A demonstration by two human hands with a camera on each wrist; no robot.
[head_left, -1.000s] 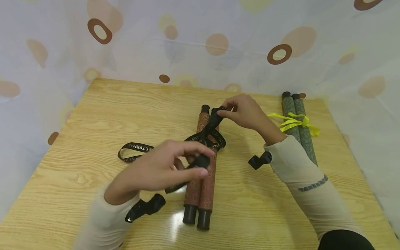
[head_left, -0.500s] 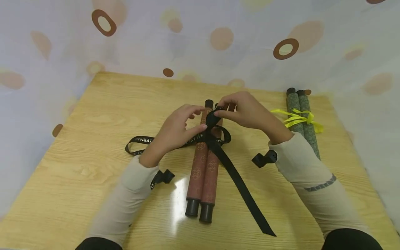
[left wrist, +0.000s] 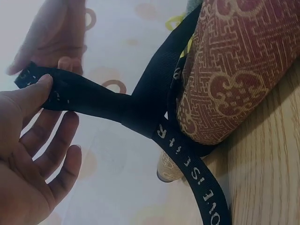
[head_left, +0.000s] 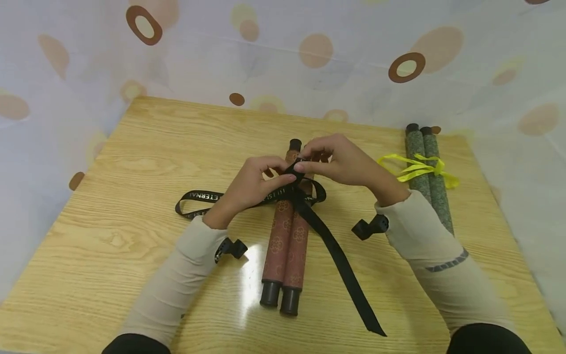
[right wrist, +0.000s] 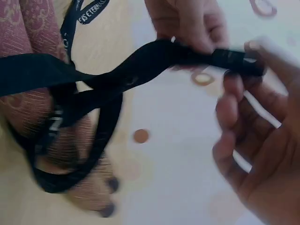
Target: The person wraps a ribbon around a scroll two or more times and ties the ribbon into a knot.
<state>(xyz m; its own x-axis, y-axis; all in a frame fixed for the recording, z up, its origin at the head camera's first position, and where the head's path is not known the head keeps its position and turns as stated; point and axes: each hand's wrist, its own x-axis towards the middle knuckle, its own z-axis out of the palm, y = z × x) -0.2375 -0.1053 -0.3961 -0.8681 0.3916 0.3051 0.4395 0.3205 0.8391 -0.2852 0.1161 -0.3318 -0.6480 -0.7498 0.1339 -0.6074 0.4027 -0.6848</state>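
Two red-brown scrolls (head_left: 277,243) with gold patterns and black end caps lie side by side on the wooden table. A black ribbon (head_left: 338,255) with white lettering is wrapped around them. One tail runs toward the table's near right, and a loop lies out to the left. Above the scrolls, my left hand (head_left: 253,186) pinches a raised length of ribbon between thumb and fingers. Right beside it, my right hand (head_left: 339,161) pinches the ribbon's raised end. In the left wrist view, that raised ribbon (left wrist: 89,93) stretches from the crossing to the left thumb (left wrist: 43,86).
Two green speckled scrolls (head_left: 438,201) tied with a yellow ribbon (head_left: 417,169) lie at the table's right. A patterned white cloth (head_left: 269,54) hangs behind the table. Small black wrist cameras stick out from both sleeves.
The left hand has moved from low over the scrolls up to the right hand and now pinches the raised ribbon. The dropped ribbon tail now lies toward the near right.
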